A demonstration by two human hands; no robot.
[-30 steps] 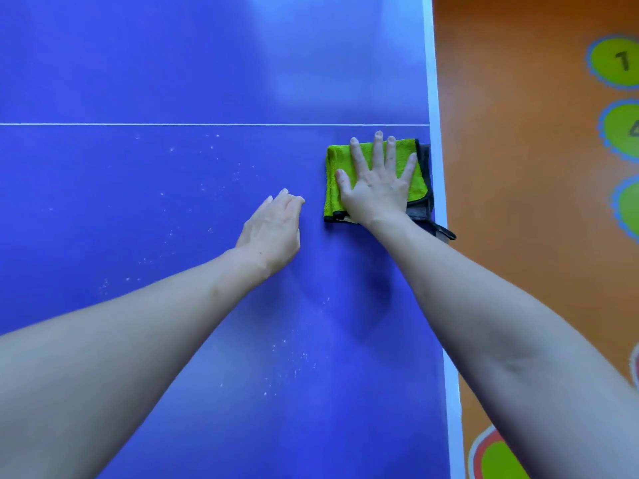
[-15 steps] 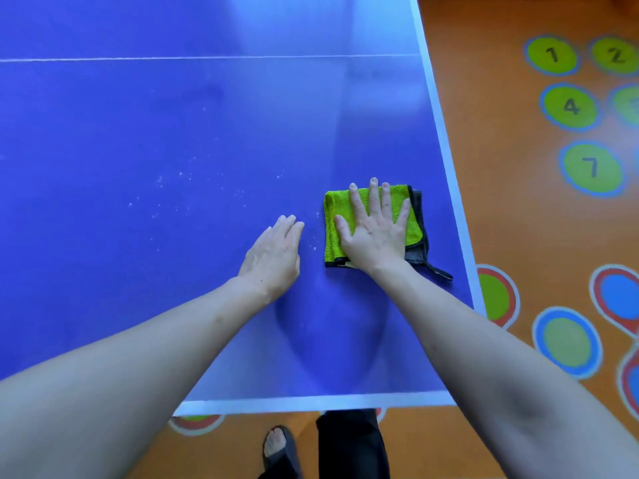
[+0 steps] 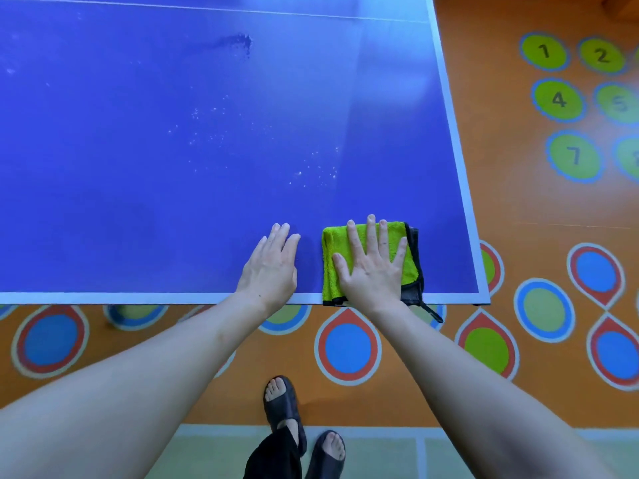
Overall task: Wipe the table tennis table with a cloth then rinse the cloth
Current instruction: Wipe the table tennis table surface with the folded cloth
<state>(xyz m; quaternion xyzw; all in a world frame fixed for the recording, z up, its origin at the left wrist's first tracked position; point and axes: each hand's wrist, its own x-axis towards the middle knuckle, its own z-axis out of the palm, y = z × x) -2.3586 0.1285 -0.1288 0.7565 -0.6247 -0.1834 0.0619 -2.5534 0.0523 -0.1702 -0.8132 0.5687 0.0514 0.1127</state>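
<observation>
A folded lime-green cloth [image 3: 333,264] with a dark grey edge lies on the blue table tennis table [image 3: 173,167] at its near edge, close to the near right corner. My right hand [image 3: 371,267] presses flat on the cloth with fingers spread and straight. A thin dark loop of the cloth hangs over the table's near edge. My left hand [image 3: 271,264] rests flat on the bare table just left of the cloth, fingers together. White specks and a dark smudge [image 3: 238,43] mark the surface farther out.
The table's white border [image 3: 460,160] runs along the right and near sides. Beyond it is an orange floor with numbered green circles [image 3: 558,98] and blue drop shapes [image 3: 347,345]. My sandalled feet [image 3: 281,404] stand below the near edge.
My right hand has dragged the cloth toward me along the table's right side, down to the near edge. My left hand has slid back alongside it.
</observation>
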